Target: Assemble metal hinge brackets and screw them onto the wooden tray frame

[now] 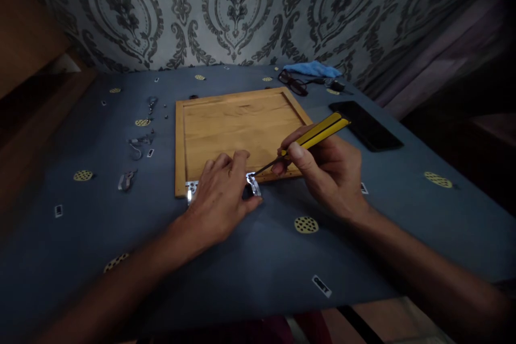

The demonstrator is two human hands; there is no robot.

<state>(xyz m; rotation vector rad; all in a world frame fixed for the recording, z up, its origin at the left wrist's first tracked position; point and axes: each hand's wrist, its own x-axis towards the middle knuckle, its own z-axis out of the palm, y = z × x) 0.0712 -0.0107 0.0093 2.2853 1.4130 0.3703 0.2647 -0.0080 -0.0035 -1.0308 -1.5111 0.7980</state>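
A shallow wooden panel with a raised rim lies flat on the cloth-covered table. Shiny metal fittings sit on its near edge, one on each side of my left hand. That hand is bent over the edge, its thumb against the right fitting and its fingers on the wood; the palm hides what lies between the fittings. In my right hand is a screwdriver with a yellow and black handle, gripped between thumb and fingers. Its thin shaft slants down left, and the tip meets the right fitting.
Left of the panel lie several loose metal fittings and tiny screws. To the right is a black phone. Dark-framed glasses and a blue cloth are at the back, before a patterned wall.
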